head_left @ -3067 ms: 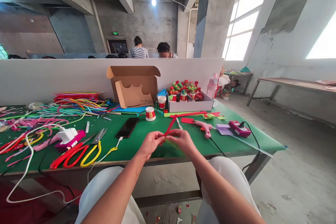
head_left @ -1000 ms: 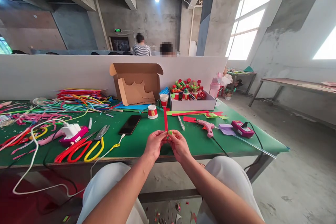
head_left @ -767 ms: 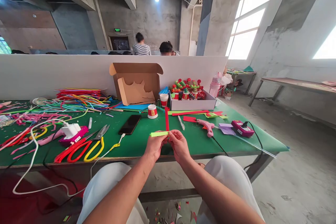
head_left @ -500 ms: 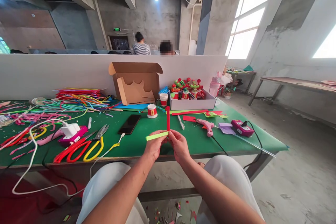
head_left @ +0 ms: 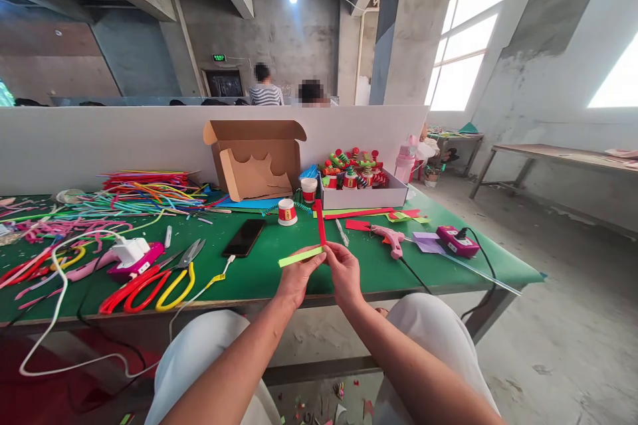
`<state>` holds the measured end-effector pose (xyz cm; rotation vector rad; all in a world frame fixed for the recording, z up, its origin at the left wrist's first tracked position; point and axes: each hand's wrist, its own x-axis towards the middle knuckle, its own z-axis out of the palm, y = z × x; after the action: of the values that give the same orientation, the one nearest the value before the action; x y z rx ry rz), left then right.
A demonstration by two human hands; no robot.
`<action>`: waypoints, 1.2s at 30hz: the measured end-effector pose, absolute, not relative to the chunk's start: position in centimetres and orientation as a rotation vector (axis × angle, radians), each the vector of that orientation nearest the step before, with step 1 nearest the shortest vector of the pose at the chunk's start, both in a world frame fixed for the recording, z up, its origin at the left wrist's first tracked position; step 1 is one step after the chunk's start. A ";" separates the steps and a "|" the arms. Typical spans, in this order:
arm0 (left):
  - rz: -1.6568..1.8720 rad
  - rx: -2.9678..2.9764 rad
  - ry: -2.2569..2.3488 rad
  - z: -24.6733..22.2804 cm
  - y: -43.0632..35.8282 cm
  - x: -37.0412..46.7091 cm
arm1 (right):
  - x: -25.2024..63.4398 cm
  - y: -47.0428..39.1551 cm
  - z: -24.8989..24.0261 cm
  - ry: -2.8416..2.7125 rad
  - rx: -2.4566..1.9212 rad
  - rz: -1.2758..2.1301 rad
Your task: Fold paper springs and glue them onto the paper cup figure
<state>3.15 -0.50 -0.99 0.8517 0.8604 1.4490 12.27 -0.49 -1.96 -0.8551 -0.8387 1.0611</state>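
Observation:
My left hand (head_left: 298, 277) is closed on a light green paper strip (head_left: 299, 257), which sticks out to the left. In my right hand (head_left: 343, 271), the fingers pinch the corner where that strip meets a red paper strip (head_left: 319, 222) standing up and away from me. Together the two strips form an L shape, with their joined ends between my fingertips. Beyond them on the green table (head_left: 279, 246) sits a red and white paper cup (head_left: 287, 212) with dark green coiled arms. A pink glue gun (head_left: 391, 239) lies to the right of my hands.
To the left are a phone (head_left: 244, 238), scissors (head_left: 172, 279), a white cable and a heap of pipe cleaners (head_left: 144, 196). A cardboard box (head_left: 256, 159) and a white box (head_left: 366, 198) of finished cup figures stand behind. A magenta power strip (head_left: 457, 243) is at right.
My hands have shifted slightly right, still holding the joined strips. The red strip now leans a little to the left, and the green strip slopes more. The whole view has shifted slightly.

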 end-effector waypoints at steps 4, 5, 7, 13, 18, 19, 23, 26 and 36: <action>1.538 0.820 0.897 -1.6 -0.1 3.3 | 12.1 -0.7 -2.0 -0.859 -0.832 1.126; 1.548 0.819 0.902 -1.7 0.1 3.2 | 12.1 -0.7 -2.0 -0.868 -0.825 1.159; 1.564 0.820 0.906 -1.8 0.2 3.0 | 12.2 -0.7 -1.8 -0.882 -0.808 1.215; 1.544 0.871 0.939 -1.6 0.2 2.8 | 12.6 -0.4 -1.6 -0.929 -0.814 1.190; 1.615 0.856 0.937 -1.5 0.1 3.6 | 12.8 -0.2 -1.8 -0.915 -0.825 1.226; 1.625 0.843 0.937 -1.5 0.1 3.6 | 12.9 -0.1 -1.8 -0.911 -0.824 1.247; 1.597 0.847 0.938 -1.6 0.5 3.3 | 13.5 0.1 -1.4 -0.913 -0.790 1.402; 1.488 0.935 0.952 -1.5 0.8 2.5 | 13.8 0.2 -1.2 -0.905 -0.803 1.431; 1.457 1.016 0.893 -0.6 0.4 2.3 | 13.6 0.2 -1.3 -0.931 -0.859 1.320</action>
<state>2.28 0.39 -0.58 1.0157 0.8931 1.4566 13.55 0.17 -1.32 -0.8588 -0.9313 1.3197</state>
